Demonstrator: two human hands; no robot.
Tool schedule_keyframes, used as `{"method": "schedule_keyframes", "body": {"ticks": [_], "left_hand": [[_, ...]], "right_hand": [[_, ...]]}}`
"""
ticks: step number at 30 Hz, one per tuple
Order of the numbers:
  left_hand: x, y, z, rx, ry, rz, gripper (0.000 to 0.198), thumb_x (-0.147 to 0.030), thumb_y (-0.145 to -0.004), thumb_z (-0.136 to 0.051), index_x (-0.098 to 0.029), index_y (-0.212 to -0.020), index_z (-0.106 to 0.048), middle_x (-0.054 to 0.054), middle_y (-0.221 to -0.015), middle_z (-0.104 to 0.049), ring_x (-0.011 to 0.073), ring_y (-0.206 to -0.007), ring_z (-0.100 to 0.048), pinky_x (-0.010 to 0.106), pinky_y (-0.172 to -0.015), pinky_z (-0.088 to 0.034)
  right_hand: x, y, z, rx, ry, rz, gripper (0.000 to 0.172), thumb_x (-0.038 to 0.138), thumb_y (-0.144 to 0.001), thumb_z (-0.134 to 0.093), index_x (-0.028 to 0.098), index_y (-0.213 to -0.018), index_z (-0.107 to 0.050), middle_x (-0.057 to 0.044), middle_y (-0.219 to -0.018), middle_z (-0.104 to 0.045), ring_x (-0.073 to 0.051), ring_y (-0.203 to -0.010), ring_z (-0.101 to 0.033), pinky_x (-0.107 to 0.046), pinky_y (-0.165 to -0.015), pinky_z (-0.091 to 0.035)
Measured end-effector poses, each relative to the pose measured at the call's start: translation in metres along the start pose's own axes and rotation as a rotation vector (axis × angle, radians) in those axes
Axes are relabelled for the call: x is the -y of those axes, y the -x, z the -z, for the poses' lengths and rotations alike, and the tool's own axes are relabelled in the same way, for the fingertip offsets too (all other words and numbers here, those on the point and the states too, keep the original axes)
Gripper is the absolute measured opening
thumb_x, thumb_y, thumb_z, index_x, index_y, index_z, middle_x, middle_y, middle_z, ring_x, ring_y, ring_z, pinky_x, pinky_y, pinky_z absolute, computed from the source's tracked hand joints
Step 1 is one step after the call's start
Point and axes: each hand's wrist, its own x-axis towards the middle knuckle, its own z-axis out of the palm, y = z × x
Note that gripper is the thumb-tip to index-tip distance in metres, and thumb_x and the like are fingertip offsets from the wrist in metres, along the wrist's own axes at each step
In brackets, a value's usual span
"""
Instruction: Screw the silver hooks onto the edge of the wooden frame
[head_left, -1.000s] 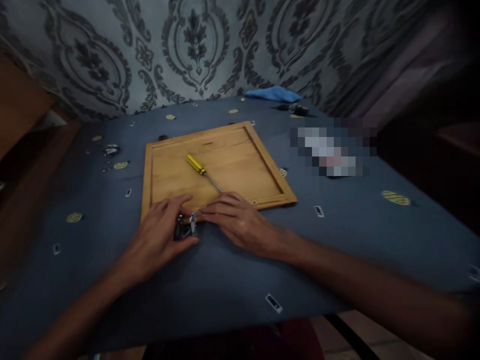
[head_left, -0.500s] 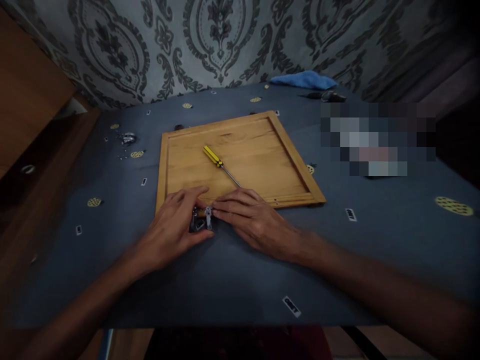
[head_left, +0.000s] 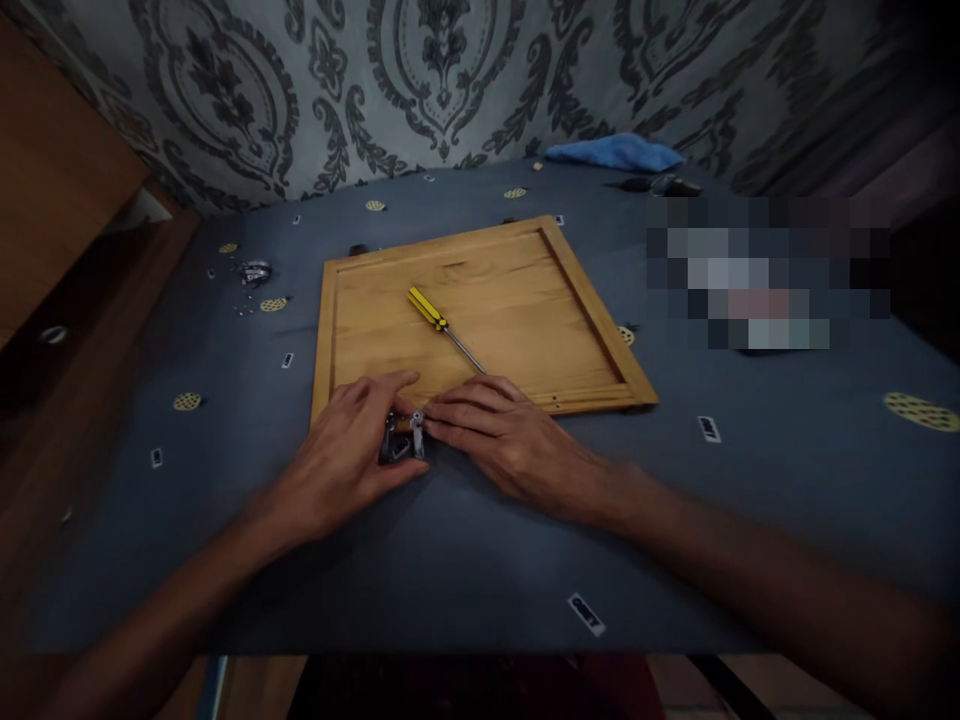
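Note:
A metal cabinet hinge (head_left: pixel 417 436) sits at the near edge of a framed wooden door panel (head_left: pixel 577 396), which lies on the table. My left hand (head_left: pixel 352 440) curls around the hinge, thumb on the near side and fingers on the far side. Close against its right side, my right hand (head_left: pixel 510 440) has its fingers pressed together, with the fingertips at the hinge and the panel edge. Anything small between those fingertips is hidden. A yellow-handled screwdriver (head_left: pixel 429 309) rests on the panel, its shaft pointing toward my right hand, which covers the tip.
More metal hinge parts (head_left: pixel 255 271) and small screws (head_left: pixel 244 305) lie at the left on the patterned blue tablecloth (head_left: pixel 225 560). At the back right are a blue cloth (head_left: pixel 615 152) and a dark tool (head_left: pixel 660 186). A blurred-out patch covers something on the right.
The view has shifted very slightly. Both hands keep nearly the same place and grip at the hinge, and the screwdriver stays on the panel.

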Motion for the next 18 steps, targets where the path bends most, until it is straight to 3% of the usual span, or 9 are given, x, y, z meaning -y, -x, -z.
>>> {"method": "schedule_keyframes", "body": {"ticks": [13,18], "left_hand": [[-0.0034,0.0014,0.0009,0.015,-0.023,0.041,0.068,-0.029,-0.081,-0.079,-0.03,-0.138,-0.041,0.005,-0.118,-0.066,0.0291,-0.119,-0.061,0.046,-0.1,-0.052],[-0.0051,-0.0003,0.0017,0.002,-0.015,0.046,0.073,-0.027,-0.076,-0.083,-0.03,-0.137,-0.043,0.003,-0.112,-0.069,0.0288,-0.112,-0.065,0.046,-0.097,-0.054]], "right_hand": [[-0.0004,-0.0006,0.0034,0.027,0.091,0.017,0.029,0.016,-0.106,-0.043,0.015,-0.121,-0.068,-0.006,-0.116,-0.076,-0.022,-0.115,-0.062,-0.044,-0.102,-0.048],[-0.0009,-0.0031,0.0041,-0.037,0.16,0.052,0.038,0.017,-0.109,-0.033,0.013,-0.111,-0.071,-0.005,-0.11,-0.077,-0.02,-0.108,-0.065,-0.041,-0.099,-0.05]]}}
